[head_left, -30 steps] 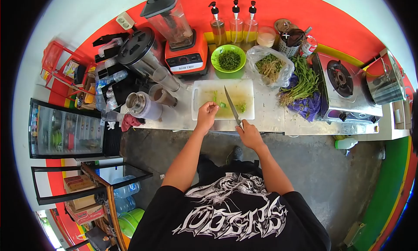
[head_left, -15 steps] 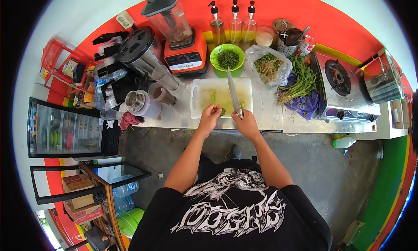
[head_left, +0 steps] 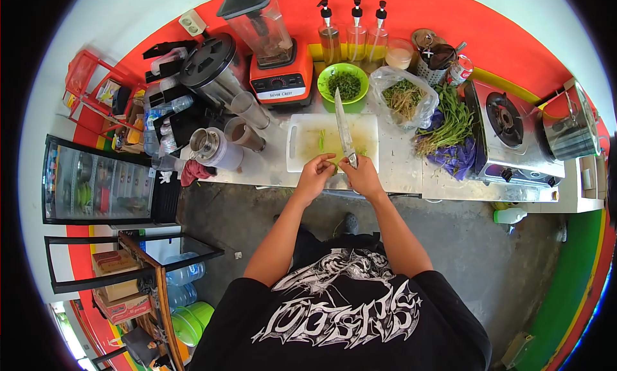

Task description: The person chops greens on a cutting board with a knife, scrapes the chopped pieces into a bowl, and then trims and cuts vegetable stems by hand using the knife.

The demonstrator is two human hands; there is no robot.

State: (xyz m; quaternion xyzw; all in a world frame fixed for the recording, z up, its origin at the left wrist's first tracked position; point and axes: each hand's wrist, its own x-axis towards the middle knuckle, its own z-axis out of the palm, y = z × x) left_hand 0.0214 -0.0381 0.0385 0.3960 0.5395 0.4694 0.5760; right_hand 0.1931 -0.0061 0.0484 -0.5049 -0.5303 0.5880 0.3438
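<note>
My right hand (head_left: 362, 177) is closed around the handle of a kitchen knife (head_left: 344, 130), whose blade points away from me over the white cutting board (head_left: 294, 139). Close beside it, my left hand (head_left: 313, 178) pinches a small piece of green herb (head_left: 334, 168) at the board's near edge. A light green stem piece (head_left: 321, 138) lies on the board, with a few small green bits to the right. Just beyond the knife tip stands a green bowl (head_left: 365, 83) with chopped greens (head_left: 344, 84) inside.
Right of the board are a plastic bag of rooted herbs (head_left: 421, 101), leafy stalks (head_left: 455, 117) on purple plastic and a gas stove (head_left: 495, 146). A red blender (head_left: 281, 85), cups (head_left: 245, 136) and a metal-topped jar (head_left: 222, 151) stand left. Pump bottles (head_left: 357, 40) line the back.
My hands have come closer together, the left shifting right toward the knife handle. The whole view has shifted slightly. The knife is still in my right hand.
</note>
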